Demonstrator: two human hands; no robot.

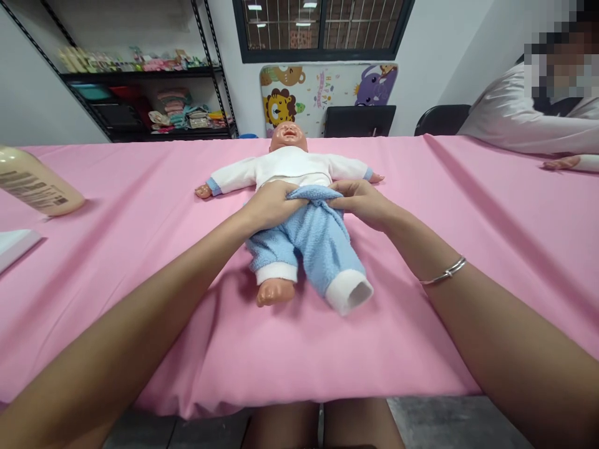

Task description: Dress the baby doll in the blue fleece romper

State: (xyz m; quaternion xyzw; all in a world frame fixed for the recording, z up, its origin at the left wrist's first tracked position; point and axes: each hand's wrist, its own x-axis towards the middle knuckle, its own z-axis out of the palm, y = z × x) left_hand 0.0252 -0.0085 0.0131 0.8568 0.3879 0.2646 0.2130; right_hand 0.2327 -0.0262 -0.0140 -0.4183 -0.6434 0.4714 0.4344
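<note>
A baby doll (289, 135) lies on its back, head away from me, arms stretched out to the sides. It wears a white top (292, 163) with blue cuffs. Fluffy light blue pants (322, 240) with white cuffs cover its legs. One bare foot (275, 292) sticks out of the left cuff, while the right cuff hangs open with no foot showing. My left hand (274, 202) grips the waistband on the left. On the right, my right hand (362, 201) pinches the same waistband, which is bunched between both hands.
A pink cloth (412, 349) covers the table. At the left lie a beige bottle (37, 184) and a white flat object (16, 246). Another person's sleeve (505, 118) and a small doll-like hand (564, 163) are at the right. Behind stand a shelf (145, 75) and a black chair (442, 117).
</note>
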